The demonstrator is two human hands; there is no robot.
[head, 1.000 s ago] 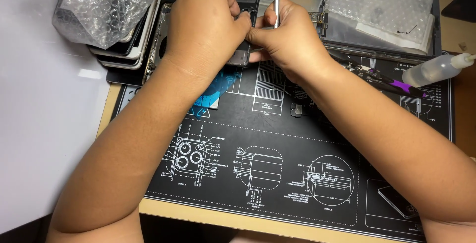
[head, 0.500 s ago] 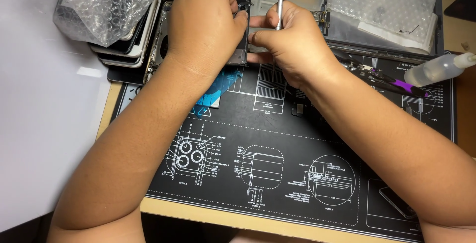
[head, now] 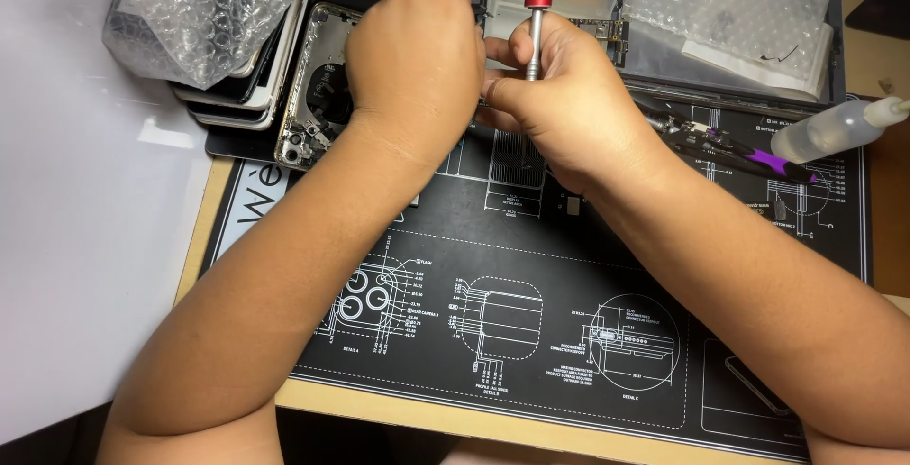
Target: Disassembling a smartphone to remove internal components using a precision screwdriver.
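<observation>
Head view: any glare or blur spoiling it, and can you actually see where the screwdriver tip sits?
Head view: sharp and evenly lit, print on the black mat readable. Soft glare on the white surface and the bubble wrap. The screwdriver shows only its red cap and upper shaft; the right hand and left hand hide its tip.
</observation>
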